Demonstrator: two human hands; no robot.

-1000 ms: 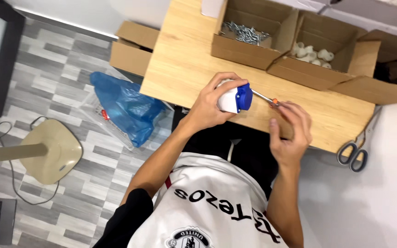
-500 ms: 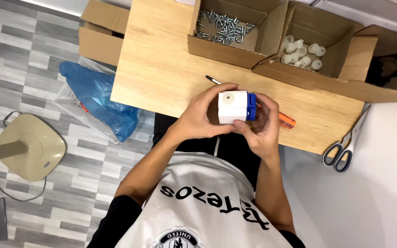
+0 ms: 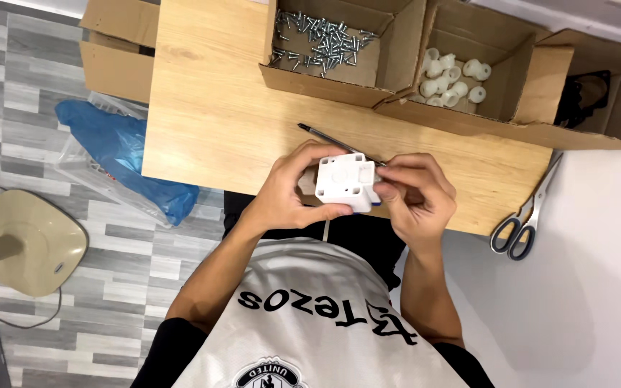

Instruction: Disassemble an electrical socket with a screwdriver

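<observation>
Both hands are wrapped around a small white plastic block (image 3: 345, 181), squarish with a round boss on its top face and a sliver of blue showing at its lower right corner. The left hand (image 3: 292, 194) cups it from 9 o'clock, thumb underneath and fingers curled over the far edge; the right hand (image 3: 415, 194) pinches the 3 o'clock side, fingertips close together on the edge. The block is held just above the near edge of the wooden table (image 3: 217, 122), more or less over the lap. Right behind it at 12 o'clock a screwdriver (image 3: 328, 138) lies on the tabletop, its handle hidden by the hands. Further out at 12 sits a cardboard box of screws (image 3: 321, 36), at 1 o'clock a box of white plastic caps (image 3: 454, 75), and scissors (image 3: 522, 219) at 3 o'clock, hanging off the table edge. My guess at the risk: the block hovers past the table lip, so if the pinch slips it drops to the floor, and an elbow nudge could send the scissors off too.
</observation>
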